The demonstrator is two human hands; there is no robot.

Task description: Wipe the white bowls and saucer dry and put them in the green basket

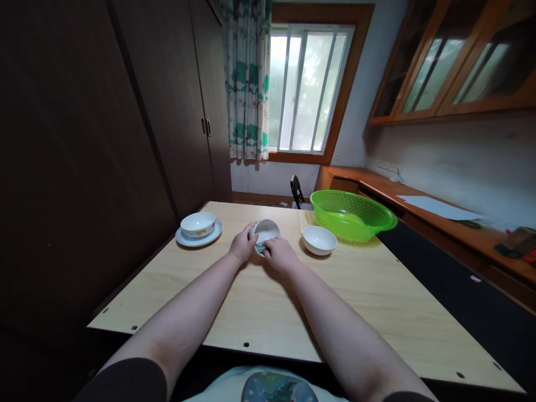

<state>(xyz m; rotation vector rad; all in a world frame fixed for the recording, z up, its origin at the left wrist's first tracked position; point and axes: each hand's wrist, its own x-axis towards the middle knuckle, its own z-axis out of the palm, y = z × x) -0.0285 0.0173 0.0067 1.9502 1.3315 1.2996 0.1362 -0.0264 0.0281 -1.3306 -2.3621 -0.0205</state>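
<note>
Over the middle of the table, my left hand [243, 244] grips the side of a white bowl [268, 227], which is tilted so its inside faces me. My right hand [282, 254] has its fingers closed on a greyish-blue cloth [260, 247] and presses it against the inside of that bowl. Part of the cloth is hidden by the fingers. Just right of my hands stands another white bowl [319, 239], upright. On the left, a white bowl with a coloured pattern [198, 224] rests on a white plate [193, 242].
A large green plastic basin [350, 215] stands at the table's back right, partly over a yellow mat [362, 241]. The pale wooden table [259, 312] has small dark holes near its edges. Dark wardrobe doors [167, 84] rise at the left. A chair [297, 190] stands behind the table.
</note>
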